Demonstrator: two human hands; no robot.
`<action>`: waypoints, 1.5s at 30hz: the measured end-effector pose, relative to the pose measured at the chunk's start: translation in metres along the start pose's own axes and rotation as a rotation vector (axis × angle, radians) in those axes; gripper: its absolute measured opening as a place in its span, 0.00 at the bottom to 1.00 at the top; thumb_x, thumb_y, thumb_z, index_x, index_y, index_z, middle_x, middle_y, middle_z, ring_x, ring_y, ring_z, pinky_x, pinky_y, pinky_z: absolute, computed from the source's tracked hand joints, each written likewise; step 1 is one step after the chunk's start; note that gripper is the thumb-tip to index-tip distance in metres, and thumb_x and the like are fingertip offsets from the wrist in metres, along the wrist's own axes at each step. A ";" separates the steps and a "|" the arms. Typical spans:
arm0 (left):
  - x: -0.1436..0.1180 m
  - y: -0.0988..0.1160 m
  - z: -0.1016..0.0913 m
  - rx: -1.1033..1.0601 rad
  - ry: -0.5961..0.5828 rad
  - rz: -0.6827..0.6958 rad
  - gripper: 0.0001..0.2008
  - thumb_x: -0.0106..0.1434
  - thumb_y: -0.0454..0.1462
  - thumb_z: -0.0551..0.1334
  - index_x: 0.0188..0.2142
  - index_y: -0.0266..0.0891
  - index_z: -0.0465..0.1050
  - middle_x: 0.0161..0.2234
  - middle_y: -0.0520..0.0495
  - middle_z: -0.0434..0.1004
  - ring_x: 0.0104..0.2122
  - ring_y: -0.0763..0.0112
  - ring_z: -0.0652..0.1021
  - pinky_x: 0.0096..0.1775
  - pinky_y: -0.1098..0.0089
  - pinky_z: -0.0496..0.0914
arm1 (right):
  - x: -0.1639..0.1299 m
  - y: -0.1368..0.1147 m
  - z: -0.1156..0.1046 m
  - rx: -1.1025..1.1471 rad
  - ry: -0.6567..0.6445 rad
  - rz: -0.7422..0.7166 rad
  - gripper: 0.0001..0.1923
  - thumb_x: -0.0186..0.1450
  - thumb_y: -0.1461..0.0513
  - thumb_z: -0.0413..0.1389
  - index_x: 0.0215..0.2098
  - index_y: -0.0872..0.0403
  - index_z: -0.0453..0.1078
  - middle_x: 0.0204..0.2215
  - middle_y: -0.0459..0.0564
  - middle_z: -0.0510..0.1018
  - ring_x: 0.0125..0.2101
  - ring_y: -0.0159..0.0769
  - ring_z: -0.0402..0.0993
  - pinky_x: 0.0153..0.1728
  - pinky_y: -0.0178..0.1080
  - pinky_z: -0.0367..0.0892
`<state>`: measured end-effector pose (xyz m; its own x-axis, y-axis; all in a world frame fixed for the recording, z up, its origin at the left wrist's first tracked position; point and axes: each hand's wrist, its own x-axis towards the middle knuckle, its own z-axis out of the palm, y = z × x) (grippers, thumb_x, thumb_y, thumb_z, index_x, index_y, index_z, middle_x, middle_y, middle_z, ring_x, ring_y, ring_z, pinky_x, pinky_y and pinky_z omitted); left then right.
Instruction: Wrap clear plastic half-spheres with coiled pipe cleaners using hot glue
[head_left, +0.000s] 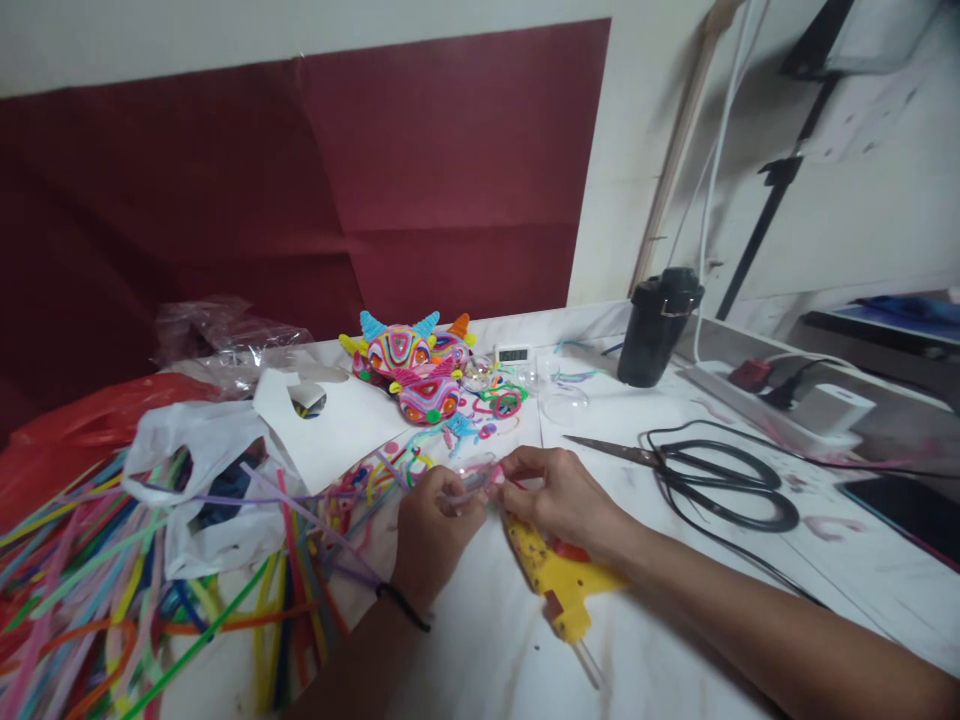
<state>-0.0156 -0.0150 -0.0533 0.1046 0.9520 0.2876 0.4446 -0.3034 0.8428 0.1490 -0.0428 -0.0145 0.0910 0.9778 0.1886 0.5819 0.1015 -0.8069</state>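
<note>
Pinching a pink pipe cleaner (480, 482) between left hand (433, 528) and right hand (559, 495).

Single head-worn view, looking forward and down, close over the table (675, 600)

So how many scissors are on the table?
1. The one pair of black-handled scissors lies on the white table, to the right of the right hand and in front of the black container. More could be hidden under the pipe cleaners.
</note>
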 end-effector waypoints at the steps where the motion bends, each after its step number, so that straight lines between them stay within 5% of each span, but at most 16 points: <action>1: 0.000 0.000 0.000 -0.004 0.004 0.002 0.10 0.51 0.40 0.63 0.23 0.43 0.60 0.13 0.62 0.52 0.14 0.78 0.58 0.17 0.76 0.51 | 0.000 -0.001 -0.001 0.017 -0.022 -0.008 0.07 0.53 0.59 0.60 0.26 0.54 0.76 0.22 0.45 0.78 0.25 0.36 0.74 0.24 0.34 0.65; 8: 0.001 0.003 -0.002 -0.028 0.030 0.016 0.08 0.50 0.38 0.61 0.23 0.43 0.60 0.13 0.62 0.52 0.14 0.77 0.59 0.17 0.76 0.53 | 0.007 -0.001 -0.015 0.082 -0.083 -0.003 0.11 0.54 0.59 0.58 0.34 0.56 0.74 0.33 0.52 0.82 0.36 0.44 0.79 0.34 0.39 0.70; 13: 0.002 0.003 -0.002 -0.019 0.033 0.040 0.08 0.50 0.38 0.61 0.23 0.43 0.59 0.14 0.61 0.54 0.15 0.77 0.60 0.17 0.76 0.53 | -0.007 0.009 -0.036 -0.093 -0.082 -0.085 0.13 0.57 0.60 0.57 0.40 0.54 0.75 0.37 0.53 0.82 0.37 0.45 0.79 0.38 0.42 0.70; 21: 0.001 0.001 -0.001 0.014 0.044 0.088 0.08 0.51 0.38 0.61 0.23 0.42 0.60 0.16 0.61 0.49 0.16 0.77 0.59 0.18 0.76 0.50 | -0.064 0.023 -0.054 -0.325 -0.367 -0.437 0.22 0.58 0.66 0.56 0.51 0.57 0.70 0.49 0.59 0.77 0.46 0.46 0.76 0.47 0.43 0.71; 24: 0.000 0.001 -0.002 0.031 0.048 0.103 0.08 0.51 0.38 0.61 0.24 0.42 0.61 0.17 0.60 0.51 0.17 0.77 0.60 0.18 0.76 0.51 | -0.071 0.028 -0.050 -0.474 -0.447 -0.539 0.32 0.54 0.70 0.55 0.58 0.60 0.64 0.54 0.64 0.73 0.52 0.51 0.71 0.50 0.48 0.69; 27: 0.000 0.001 -0.002 0.055 0.057 0.127 0.08 0.52 0.37 0.61 0.24 0.42 0.61 0.17 0.60 0.52 0.17 0.77 0.60 0.19 0.76 0.53 | -0.069 0.033 -0.042 -0.539 -0.465 -0.589 0.31 0.57 0.73 0.51 0.60 0.63 0.61 0.52 0.66 0.73 0.52 0.51 0.69 0.51 0.53 0.67; 34: 0.000 0.000 -0.002 0.106 0.076 0.187 0.08 0.52 0.36 0.62 0.24 0.41 0.61 0.17 0.60 0.55 0.17 0.77 0.61 0.20 0.76 0.55 | -0.065 0.040 -0.034 -0.539 -0.476 -0.626 0.27 0.60 0.71 0.50 0.58 0.60 0.60 0.43 0.61 0.75 0.43 0.48 0.71 0.46 0.53 0.68; 38: -0.001 0.000 -0.001 0.104 0.078 0.220 0.08 0.52 0.35 0.61 0.23 0.41 0.61 0.17 0.60 0.55 0.17 0.77 0.62 0.20 0.76 0.56 | -0.072 0.040 -0.051 -0.465 -0.428 -0.645 0.32 0.58 0.70 0.52 0.61 0.57 0.55 0.49 0.62 0.73 0.50 0.49 0.70 0.50 0.50 0.69; 45: -0.002 0.002 0.000 0.147 0.106 0.268 0.08 0.51 0.34 0.62 0.23 0.41 0.62 0.18 0.60 0.58 0.17 0.78 0.63 0.21 0.75 0.58 | -0.083 0.027 -0.074 -0.102 -0.336 -0.363 0.27 0.59 0.65 0.56 0.55 0.43 0.62 0.50 0.51 0.75 0.47 0.40 0.76 0.40 0.33 0.76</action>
<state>-0.0153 -0.0175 -0.0520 0.1454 0.8274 0.5424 0.5382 -0.5262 0.6584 0.2173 -0.1352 -0.0106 -0.3876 0.8894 0.2426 0.6053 0.4440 -0.6606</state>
